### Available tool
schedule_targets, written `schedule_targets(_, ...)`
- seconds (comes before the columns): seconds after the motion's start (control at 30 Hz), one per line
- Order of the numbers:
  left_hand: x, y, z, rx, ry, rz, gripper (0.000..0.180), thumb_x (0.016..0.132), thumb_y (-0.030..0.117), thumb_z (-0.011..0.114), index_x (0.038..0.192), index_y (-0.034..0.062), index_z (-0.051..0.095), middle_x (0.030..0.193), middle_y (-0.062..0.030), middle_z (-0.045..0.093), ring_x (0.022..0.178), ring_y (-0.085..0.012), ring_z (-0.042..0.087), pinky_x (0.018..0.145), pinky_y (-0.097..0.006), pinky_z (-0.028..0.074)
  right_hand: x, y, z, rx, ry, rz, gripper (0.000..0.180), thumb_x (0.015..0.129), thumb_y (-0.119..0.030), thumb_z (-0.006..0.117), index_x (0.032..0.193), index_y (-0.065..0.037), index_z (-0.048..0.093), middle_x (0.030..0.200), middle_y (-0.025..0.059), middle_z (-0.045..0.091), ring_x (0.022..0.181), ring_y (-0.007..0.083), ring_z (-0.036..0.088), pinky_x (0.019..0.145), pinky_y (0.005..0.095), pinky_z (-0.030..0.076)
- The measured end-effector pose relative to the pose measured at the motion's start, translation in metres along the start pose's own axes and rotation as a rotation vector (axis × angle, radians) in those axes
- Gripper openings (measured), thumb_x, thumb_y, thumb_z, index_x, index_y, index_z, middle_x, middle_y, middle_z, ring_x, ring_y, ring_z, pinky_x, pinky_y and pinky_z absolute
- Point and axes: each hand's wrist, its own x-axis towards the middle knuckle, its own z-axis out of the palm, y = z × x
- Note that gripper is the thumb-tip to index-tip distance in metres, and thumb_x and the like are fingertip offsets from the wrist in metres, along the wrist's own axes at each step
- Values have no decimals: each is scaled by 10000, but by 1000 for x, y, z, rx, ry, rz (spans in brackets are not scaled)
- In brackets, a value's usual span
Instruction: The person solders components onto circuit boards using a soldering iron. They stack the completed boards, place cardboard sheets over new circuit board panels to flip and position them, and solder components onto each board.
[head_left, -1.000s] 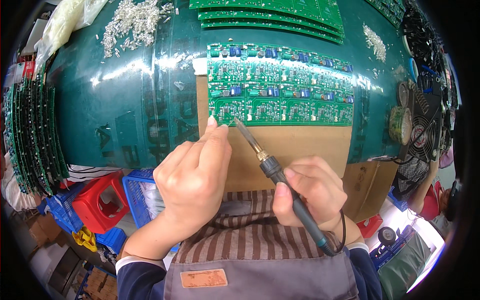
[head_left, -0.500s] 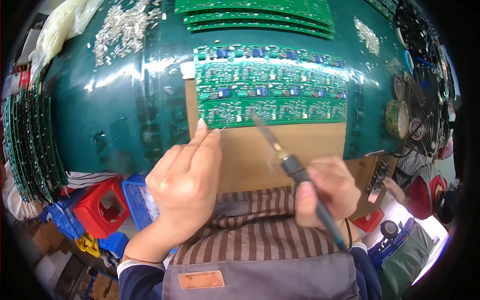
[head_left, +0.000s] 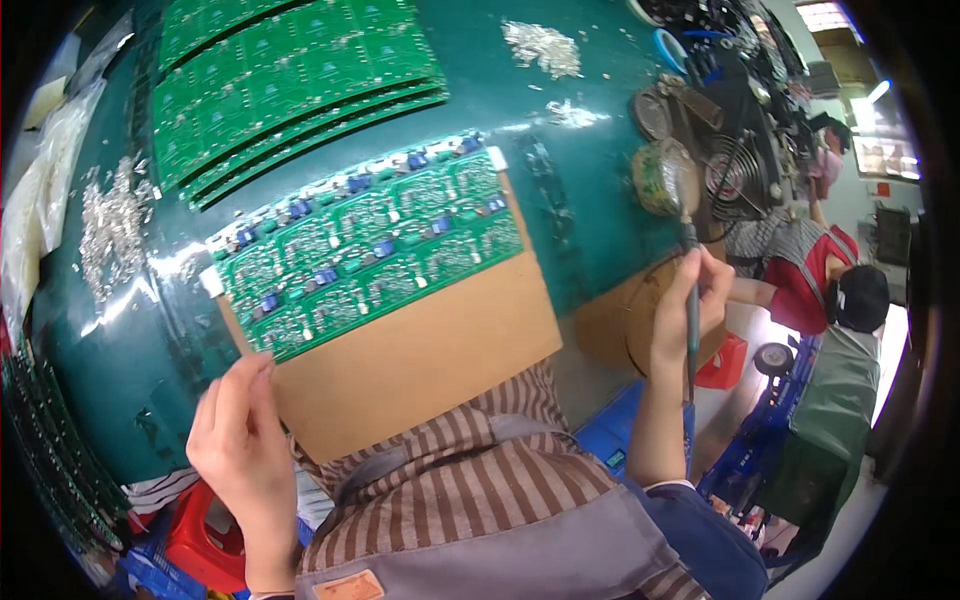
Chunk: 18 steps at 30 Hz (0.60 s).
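My right hand (head_left: 692, 300) grips a soldering iron (head_left: 692, 335) by its dark handle, well to the right of the circuit boards. The iron points away from me, its tip end over a round tin (head_left: 662, 180) beside a fan. At the near left corner of a green circuit board panel (head_left: 370, 255), my left hand (head_left: 240, 430) has thumb and fingers pinched together. Whatever lies between those fingertips is too small or hidden to make out. The panel, populated with blue and small silver parts, rests on a brown board (head_left: 420, 350).
Stacked green panels (head_left: 300, 80) lie behind the worked one. Loose silver parts sit in piles, one at left (head_left: 115, 225) and another at the back (head_left: 542, 48). A black fan (head_left: 735, 170) stands at right. Upright boards (head_left: 50, 450) line the left edge. Another person (head_left: 815, 270) is at right.
The iron has gone from above the panel rightward to the round tin. My left hand stays by the panel's near left corner, fingers now pinched. The whole view has turned to the right.
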Motion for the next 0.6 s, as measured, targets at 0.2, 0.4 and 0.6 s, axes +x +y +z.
schedule_targets(0.2,28,-4,1,6,47,42,67,893,1,612,959,14,619,820,-144,623,684,-277,620,604,-338,489,-20,-71,31,364,-266,-115,185,893,26,569,1074,26,528,970,138,604,901,197,575,798,309,467)
schedule_targets(0.4,7,-17,-14,18,15,-25,82,868,95,635,937,89,593,725,-109,611,625,-296,630,542,-403,503,-45,-123,60,732,-497,-461,303,929,-213,612,1128,-3,524,943,144,593,822,291,562,709,389,453)
schedule_targets(0.6,2,-21,3,-39,-4,-14,129,910,183,572,991,88,541,647,-140,619,586,-324,641,507,-443,504,-35,-152,57,846,-624,-425,388,1022,-295,447,1137,43,599,921,160,675,745,207,620,688,332,522)
